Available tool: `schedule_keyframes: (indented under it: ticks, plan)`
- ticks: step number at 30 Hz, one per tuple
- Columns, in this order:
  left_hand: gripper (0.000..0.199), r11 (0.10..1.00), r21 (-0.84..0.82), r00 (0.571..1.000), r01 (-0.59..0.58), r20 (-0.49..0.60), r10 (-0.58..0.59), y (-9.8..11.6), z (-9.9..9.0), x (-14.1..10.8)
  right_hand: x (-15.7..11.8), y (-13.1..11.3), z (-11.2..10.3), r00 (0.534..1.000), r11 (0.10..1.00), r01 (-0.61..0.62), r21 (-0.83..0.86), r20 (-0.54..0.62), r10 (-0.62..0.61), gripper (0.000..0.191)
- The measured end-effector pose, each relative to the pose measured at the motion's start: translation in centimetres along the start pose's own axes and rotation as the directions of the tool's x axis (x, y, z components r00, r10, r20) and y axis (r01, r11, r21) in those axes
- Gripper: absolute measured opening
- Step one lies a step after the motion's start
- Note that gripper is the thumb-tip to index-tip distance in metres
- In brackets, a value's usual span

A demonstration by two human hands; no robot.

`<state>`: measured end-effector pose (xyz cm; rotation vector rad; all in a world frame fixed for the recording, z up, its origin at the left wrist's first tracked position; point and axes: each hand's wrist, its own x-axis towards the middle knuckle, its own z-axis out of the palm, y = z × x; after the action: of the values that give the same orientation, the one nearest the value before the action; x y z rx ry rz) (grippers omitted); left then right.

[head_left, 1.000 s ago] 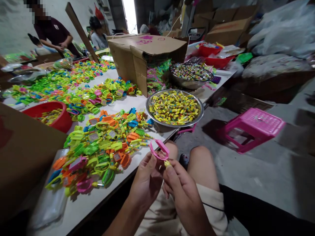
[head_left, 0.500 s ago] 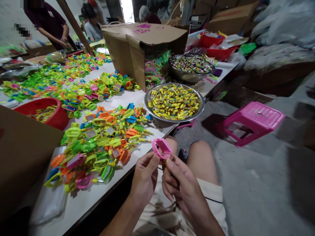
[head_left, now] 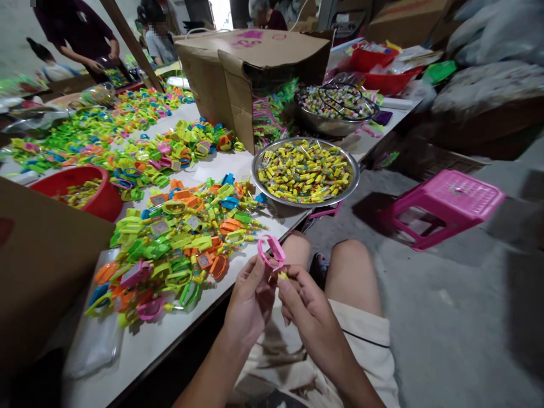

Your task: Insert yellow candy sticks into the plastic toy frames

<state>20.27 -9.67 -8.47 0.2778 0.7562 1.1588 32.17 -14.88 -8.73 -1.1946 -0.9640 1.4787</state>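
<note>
Above my lap, my left hand (head_left: 251, 292) grips a pink toy watch (head_left: 272, 253) by the lower part of its looped band. Close beside it, my right hand (head_left: 304, 297) pinches a small yellow-ended tube (head_left: 282, 276) between thumb and forefinger; most of the tube is hidden by the fingers. It looks like the yellow tubes (head_left: 306, 170) heaped in the steel bowl (head_left: 356, 184) at the table edge. Left of my hands lies a pile of coloured toy watches (head_left: 178, 238), many with such tubes attached.
A cardboard box (head_left: 208, 85) stands behind the bowl, and a red basin (head_left: 113, 195) with more tubes sits at left. Clear plastic bags (head_left: 96, 334) lie on the near table edge. A pink stool (head_left: 450, 198) stands on the floor at right. Several people are farther back.
The pink watch has tipped and moved slightly left in my left hand. My right fingers have come off it, and a yellow tube end now shows between them. The view has shifted slightly.
</note>
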Motion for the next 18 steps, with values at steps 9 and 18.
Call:
schedule_keyframes:
  ticks: [9, 18]
  plan:
    - [0.028, 0.998, -0.044, 0.998, -0.034, 0.052, 0.036, -0.4, 1.0, -0.5, -0.9, -1.9, 0.2, 1.0, 1.0, 0.01, -0.007, -0.022, -0.01, 0.043]
    - [0.029, 0.988, 0.109, 0.993, -0.113, 0.041, 0.109, -0.7, 1.5, -0.9, -1.2, -2.3, 0.6, 0.997, 0.997, -0.033, -0.067, -0.066, 0.029, 0.047]
